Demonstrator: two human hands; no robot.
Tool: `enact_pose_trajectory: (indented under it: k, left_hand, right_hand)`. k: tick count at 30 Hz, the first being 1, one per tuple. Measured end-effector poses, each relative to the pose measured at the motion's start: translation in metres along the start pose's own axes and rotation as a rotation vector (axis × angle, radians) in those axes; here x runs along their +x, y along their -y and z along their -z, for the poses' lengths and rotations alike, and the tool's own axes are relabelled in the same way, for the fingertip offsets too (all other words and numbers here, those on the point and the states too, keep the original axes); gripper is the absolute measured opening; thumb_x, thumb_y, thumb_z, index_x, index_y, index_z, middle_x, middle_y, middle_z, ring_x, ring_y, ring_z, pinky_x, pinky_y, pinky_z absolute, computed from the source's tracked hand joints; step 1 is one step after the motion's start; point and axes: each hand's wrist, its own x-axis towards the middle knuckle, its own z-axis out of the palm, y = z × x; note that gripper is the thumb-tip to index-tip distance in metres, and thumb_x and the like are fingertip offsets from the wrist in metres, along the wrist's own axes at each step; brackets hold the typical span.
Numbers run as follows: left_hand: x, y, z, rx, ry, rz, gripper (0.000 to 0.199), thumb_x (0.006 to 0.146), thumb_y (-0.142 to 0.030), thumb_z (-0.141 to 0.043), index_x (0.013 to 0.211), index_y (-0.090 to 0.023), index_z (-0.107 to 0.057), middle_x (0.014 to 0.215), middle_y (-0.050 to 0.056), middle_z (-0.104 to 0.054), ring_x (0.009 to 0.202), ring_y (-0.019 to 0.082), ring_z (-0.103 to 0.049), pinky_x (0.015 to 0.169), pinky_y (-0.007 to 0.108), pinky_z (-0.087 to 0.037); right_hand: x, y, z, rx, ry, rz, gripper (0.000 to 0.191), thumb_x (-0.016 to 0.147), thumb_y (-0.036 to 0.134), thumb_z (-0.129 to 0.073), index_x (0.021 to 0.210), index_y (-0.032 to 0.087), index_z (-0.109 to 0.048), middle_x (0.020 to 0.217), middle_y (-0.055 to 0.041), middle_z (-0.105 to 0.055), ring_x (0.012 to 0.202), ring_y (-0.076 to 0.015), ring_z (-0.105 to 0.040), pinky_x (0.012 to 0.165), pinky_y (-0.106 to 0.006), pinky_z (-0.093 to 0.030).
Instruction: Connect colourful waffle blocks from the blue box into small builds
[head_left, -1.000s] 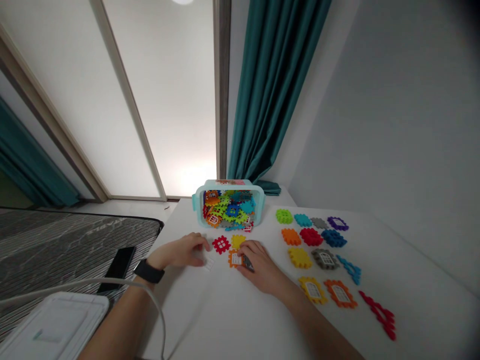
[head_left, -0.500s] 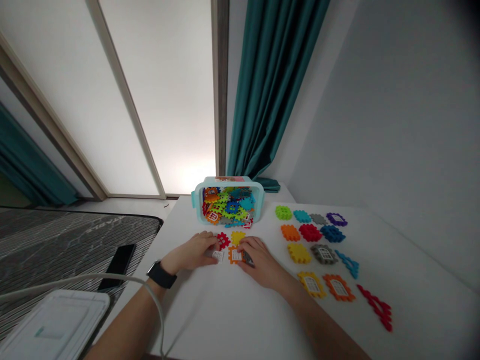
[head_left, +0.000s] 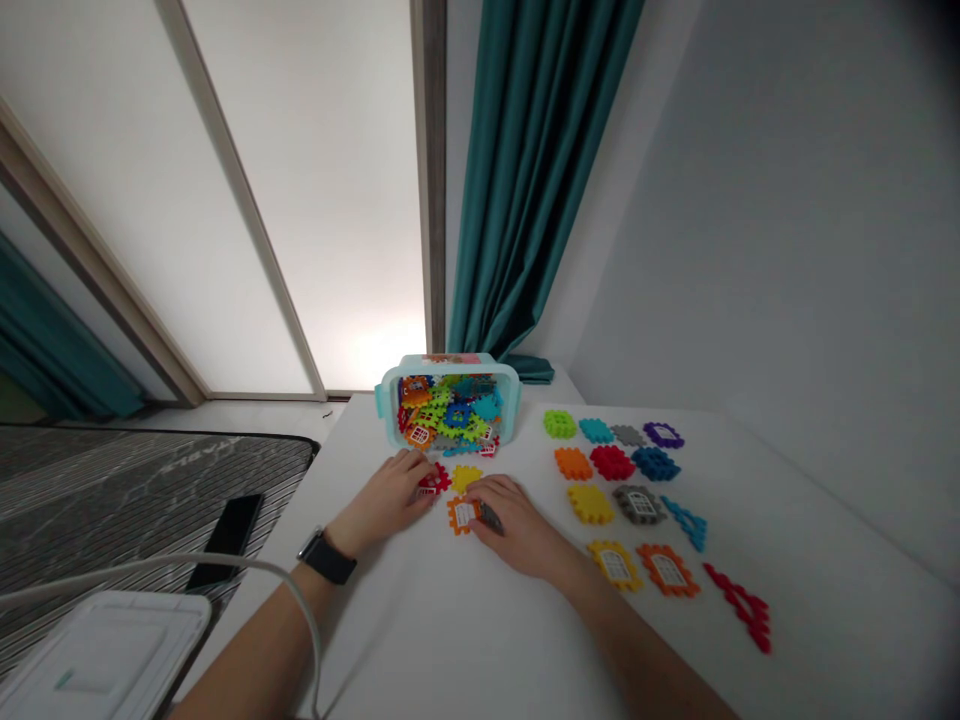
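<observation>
While your right hand [head_left: 514,525] arches, its grip half open, over a grey piece [head_left: 492,518] on the white worktop [head_left: 465,640], with your thumb beside the orange piece [head_left: 455,514], I cannot tell whether it pinches anything. Your left hand [head_left: 394,495] bends its partly closed grip over the red piece [head_left: 435,480], the hold hidden. Just beyond the orange piece lies a yellow piece [head_left: 466,477]; farther off stands your box [head_left: 513,400] of coloured pieces.

Left fingers [head_left: 417,468] on red piece [head_left: 442,479]; right fingers [head_left: 496,487] over grey piece [head_left: 491,518]; bin [head_left: 513,400] beyond.
</observation>
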Motion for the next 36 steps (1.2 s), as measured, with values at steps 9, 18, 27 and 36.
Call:
enact_pose_trajectory:
  k: [9,18,27,36]
  left_hand:
    - [-0.001,0.011,-0.002,0.205,-0.133,0.179,0.043,0.089,-0.018,-0.052,0.132,-0.023,-0.055,0.136,0.009,-0.058,0.118,0.029,-0.051,0.100,0.047,-0.044]
    - [0.005,0.019,-0.016,0.348,-0.128,0.266,0.047,0.089,-0.011,-0.049,0.136,-0.021,-0.051,0.143,0.010,-0.054,0.117,0.028,-0.053,0.094,0.042,-0.045]
    - [0.009,0.022,-0.018,0.414,-0.139,0.285,0.035,0.093,-0.012,-0.050,0.126,-0.020,-0.057,0.120,0.010,-0.063,0.110,0.027,-0.055,0.088,0.039,-0.045]
    - [0.010,0.019,-0.016,0.354,-0.108,0.258,0.022,0.096,-0.022,-0.050,0.114,-0.020,-0.062,0.132,0.011,-0.058,0.112,0.025,-0.055,0.089,0.039,-0.048]
  right_hand:
    - [0.001,-0.002,-0.003,-0.014,-0.031,0.000,0.021,0.089,0.013,-0.057,0.108,0.023,-0.060,0.112,-0.0061,-0.067,0.112,-0.0248,-0.056,0.098,-0.043,-0.045]
    - [0.002,-0.006,-0.005,-0.030,-0.028,0.012,0.018,0.091,0.016,-0.056,0.107,0.023,-0.060,0.114,-0.0072,-0.067,0.112,-0.0250,-0.056,0.100,-0.045,-0.044]
    - [0.002,-0.004,-0.004,-0.028,-0.020,0.002,0.017,0.092,0.015,-0.055,0.106,0.023,-0.060,0.114,-0.0067,-0.067,0.112,-0.0241,-0.055,0.101,-0.044,-0.043]
    - [0.002,-0.004,-0.004,-0.025,-0.023,0.004,0.017,0.091,0.015,-0.055,0.105,0.022,-0.061,0.113,-0.0068,-0.067,0.111,-0.0241,-0.056,0.100,-0.044,-0.044]
